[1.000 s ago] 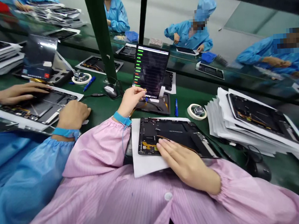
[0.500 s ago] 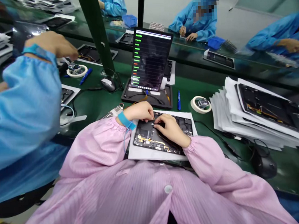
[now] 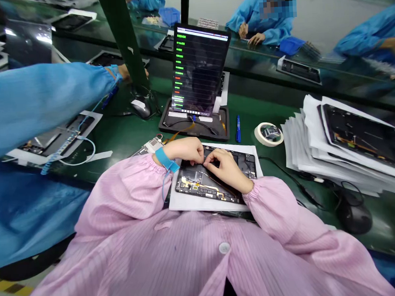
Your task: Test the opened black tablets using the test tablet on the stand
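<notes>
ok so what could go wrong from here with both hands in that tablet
The left hand and right hand are working close together on the open tablet, so a slip could crease the exposed gold flex just below them. The orange ribbon runs close by the left hand, so an arm movement might snag it.

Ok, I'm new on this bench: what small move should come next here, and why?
Probably finish at the spot where both hands meet before lifting either one: the left hand and right hand are together on the open tablet, with the gold flex cable just below them.
</notes>
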Demonstrator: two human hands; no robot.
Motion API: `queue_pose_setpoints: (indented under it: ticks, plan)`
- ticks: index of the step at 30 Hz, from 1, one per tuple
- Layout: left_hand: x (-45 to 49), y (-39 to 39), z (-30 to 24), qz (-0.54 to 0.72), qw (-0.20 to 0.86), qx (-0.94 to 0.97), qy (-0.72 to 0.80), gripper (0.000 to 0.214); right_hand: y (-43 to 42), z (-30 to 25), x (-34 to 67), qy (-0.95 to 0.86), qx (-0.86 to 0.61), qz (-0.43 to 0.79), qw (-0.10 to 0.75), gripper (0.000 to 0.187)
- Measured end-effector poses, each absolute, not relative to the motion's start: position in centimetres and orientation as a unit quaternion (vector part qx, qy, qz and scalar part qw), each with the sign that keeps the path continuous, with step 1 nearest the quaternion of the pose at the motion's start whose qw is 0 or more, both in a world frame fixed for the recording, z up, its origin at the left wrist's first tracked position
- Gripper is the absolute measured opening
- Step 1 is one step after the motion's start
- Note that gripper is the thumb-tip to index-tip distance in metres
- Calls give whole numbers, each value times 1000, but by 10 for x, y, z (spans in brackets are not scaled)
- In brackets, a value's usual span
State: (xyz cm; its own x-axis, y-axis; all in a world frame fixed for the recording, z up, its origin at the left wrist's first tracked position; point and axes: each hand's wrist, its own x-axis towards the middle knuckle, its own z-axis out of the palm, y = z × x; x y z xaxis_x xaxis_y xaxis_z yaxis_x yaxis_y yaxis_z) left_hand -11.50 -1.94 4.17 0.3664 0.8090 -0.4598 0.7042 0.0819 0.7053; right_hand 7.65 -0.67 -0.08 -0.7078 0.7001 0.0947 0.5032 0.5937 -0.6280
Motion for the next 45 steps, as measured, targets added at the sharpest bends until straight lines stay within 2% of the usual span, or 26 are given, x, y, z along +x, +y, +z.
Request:
queue_pose_setpoints:
  ticks: [15,30,32,35,37,39,41,43,45]
  plan:
    - [-115,-19,40,67,482,675,555,12,-9,1,75,-868,-359,294,174,5]
    - [-104,-22,36,87,431,683,583,8,-4,-10,81,-870,-339,291,208,6]
    - [-104,-22,37,80,398,697,591,8,-2,-12,82,-869,-336,293,214,6]
    - [-109,-22,45,70,359,755,544,11,-1,-15,82,-866,-335,296,222,7]
    - [-113,-18,52,113,353,780,505,21,-1,-16,82,-862,-343,297,226,11]
    - [-115,-9,57,205,285,775,526,33,-1,-17,82,-859,-350,298,227,14]
    - [-115,7,57,279,132,736,603,41,-1,-17,82,-859,-349,298,228,16]
    - [-113,27,52,284,-4,691,665,48,-1,-16,82,-860,-347,295,229,17]
    - [-111,45,46,257,-75,671,692,56,-1,-16,83,-861,-346,294,229,17]
